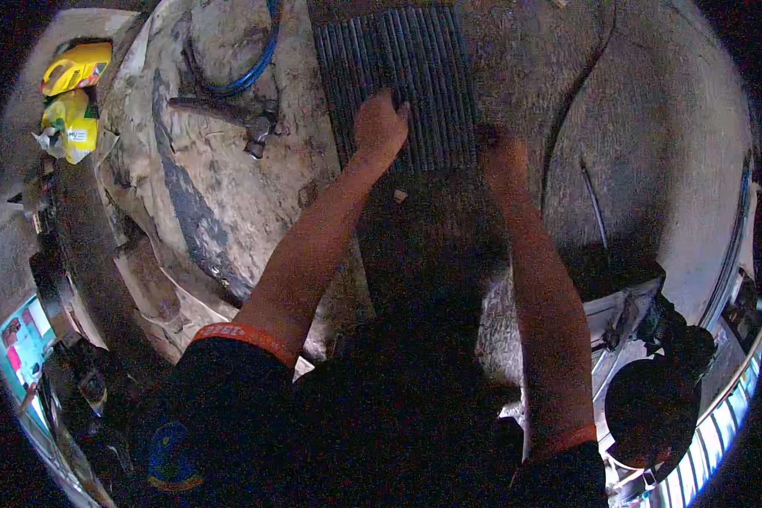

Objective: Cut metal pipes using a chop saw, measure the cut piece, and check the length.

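A row of thin dark rods (398, 85) lies side by side on the worn work surface ahead of me. My left hand (380, 127) is over the left-middle part of the row, its fingers curled in. Whatever it may grip is hidden beneath the fingers. Just past the right edge of the rods is my right hand (505, 157), closed, with its fingertips lost in shadow. I cannot make out anything in it. A small pale chip (400, 196) lies just below the near ends of the rods.
A hammer (216, 112) and a coiled blue cable (241, 85) lie left of the rods. Yellow containers (77, 68) stand far left. To the right are a dark cord (569, 97) and a thin rod (595, 203). Another person's dark head (652, 412) shows at lower right.
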Demonstrator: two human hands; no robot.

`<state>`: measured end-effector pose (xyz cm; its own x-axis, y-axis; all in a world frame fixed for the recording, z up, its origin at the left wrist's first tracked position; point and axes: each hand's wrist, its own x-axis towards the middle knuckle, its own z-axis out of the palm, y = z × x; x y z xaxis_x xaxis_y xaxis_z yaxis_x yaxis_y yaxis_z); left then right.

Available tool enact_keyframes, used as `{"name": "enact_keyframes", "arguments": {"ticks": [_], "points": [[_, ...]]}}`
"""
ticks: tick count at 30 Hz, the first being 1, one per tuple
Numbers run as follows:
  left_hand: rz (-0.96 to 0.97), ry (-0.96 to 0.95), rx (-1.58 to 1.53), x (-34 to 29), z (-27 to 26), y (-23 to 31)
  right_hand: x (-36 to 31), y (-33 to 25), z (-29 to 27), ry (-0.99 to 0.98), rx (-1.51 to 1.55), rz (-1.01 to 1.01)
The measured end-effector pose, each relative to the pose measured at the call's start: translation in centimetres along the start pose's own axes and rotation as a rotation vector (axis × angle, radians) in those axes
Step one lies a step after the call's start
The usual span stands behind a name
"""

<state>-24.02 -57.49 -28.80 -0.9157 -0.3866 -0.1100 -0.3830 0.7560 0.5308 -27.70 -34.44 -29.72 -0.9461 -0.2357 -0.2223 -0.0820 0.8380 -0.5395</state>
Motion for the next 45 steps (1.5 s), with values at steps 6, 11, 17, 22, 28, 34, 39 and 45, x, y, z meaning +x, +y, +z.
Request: {"name": "enact_keyframes", "arguments": {"ticks": [6, 11, 17, 22, 28, 34, 39, 45], "points": [[0.11, -0.008, 0.136, -1.2, 0.0, 0.7, -3.7, 0.6, 0.1, -0.1, -0.056, 0.01], [0.381, -0.055, 0.322, 1.0, 1.0, 0.4, -7.3, -1.3, -3.1, -0.166, 0.22, -0.024], [0.39, -0.16, 0.362, 3.4, 2.7, 0.1, -9.1, -0.7, -4.1, -0.177, 0.256, 0.109], [0.33, -0.236, 0.336, 3.4, 2.7, 0.2, -10.1, 0.4, -3.2, -0.161, 0.245, 0.135], [0.415, -0.12, 0.361, 3.3, 3.4, -0.5, -10.1, 1.4, -1.9, -0.163, 0.354, 0.005], [0.371, -0.064, 0.271, 3.8, 4.4, -1.5, -10.1, 1.4, -1.8, -0.187, 0.249, 0.02], [0.434, 0.036, 0.147, 4.0, 4.7, -1.5, -11.0, 0.4, -3.2, -0.161, 0.29, 0.06], [0.405, -0.02, 0.164, 4.1, 4.4, -1.5, -10.8, -0.4, -3.9, -0.217, 0.252, 0.187]]}}
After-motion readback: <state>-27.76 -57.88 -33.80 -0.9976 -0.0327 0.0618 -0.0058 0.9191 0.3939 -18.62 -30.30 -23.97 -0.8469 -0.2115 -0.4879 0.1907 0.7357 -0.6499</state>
